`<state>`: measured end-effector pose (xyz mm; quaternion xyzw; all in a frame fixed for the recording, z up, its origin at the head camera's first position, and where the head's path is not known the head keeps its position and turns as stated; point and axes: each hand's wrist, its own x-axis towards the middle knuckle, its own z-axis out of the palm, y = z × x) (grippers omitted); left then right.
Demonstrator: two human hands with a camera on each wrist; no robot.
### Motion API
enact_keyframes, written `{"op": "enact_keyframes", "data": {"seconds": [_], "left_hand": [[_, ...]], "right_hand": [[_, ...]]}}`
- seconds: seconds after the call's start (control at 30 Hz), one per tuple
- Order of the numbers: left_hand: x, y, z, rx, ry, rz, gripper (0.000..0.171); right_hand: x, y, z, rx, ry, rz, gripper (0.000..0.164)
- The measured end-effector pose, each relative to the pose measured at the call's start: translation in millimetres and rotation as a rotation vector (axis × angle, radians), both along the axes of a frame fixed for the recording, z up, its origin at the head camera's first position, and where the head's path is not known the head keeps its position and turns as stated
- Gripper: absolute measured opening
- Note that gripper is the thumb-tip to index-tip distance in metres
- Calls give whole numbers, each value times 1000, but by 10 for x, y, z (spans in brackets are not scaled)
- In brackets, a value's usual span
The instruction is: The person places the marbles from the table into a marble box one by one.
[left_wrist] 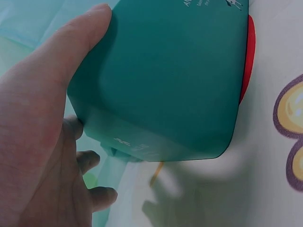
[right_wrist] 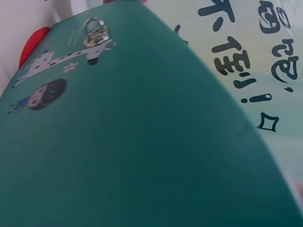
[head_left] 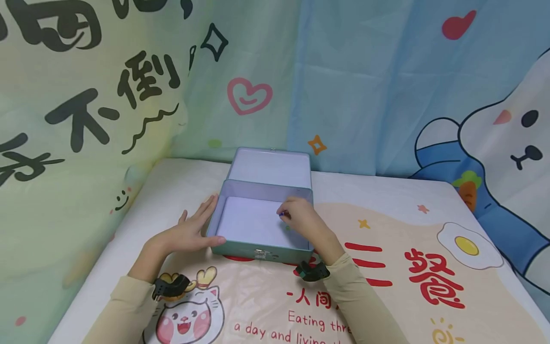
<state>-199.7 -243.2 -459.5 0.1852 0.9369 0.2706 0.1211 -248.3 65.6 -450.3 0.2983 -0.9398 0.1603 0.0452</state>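
A green tin box (head_left: 262, 252) with a pale interior stands on the table, its hinged lid (head_left: 270, 167) tipped back. My left hand (head_left: 193, 234) rests against the box's left side, thumb at the front corner and fingers spread along the wall; in the left wrist view the thumb (left_wrist: 90, 28) touches the green tin. Over the right part of the box's inside, my right hand (head_left: 301, 217) pinches a small dark blue object (head_left: 281, 214), too small to name. The right wrist view is mostly filled by the green front of the box, with a metal clasp (right_wrist: 96, 33).
A printed tablecloth (head_left: 258, 306) with red lettering and a cartoon cat covers the table. Printed curtains (head_left: 343, 95) hang directly behind the lid and along the left side. Each wrist carries a black camera strap (head_left: 172, 286).
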Motion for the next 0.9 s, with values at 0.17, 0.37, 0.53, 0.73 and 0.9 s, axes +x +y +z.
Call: {"op": "enact_keyframes", "data": {"seconds": [0.17, 0.37, 0.53, 0.73, 0.9], "left_hand": [[-20, -7, 18, -2, 7, -2, 106], [-32, -17, 11, 9, 0, -6, 105], [-31, -21, 6, 28, -3, -5, 105], [-23, -10, -8, 42, -9, -7, 106], [-16, -32, -8, 46, -18, -18, 106]], "right_hand": [[-17, -12, -14, 68, -13, 17, 9], [-21, -37, -12, 182, -91, 27, 9], [-7, -52, -8, 237, -116, 55, 9], [38, -43, -31, 288, -81, 117, 13], [61, -64, -47, 313, -50, 157, 15]]}}
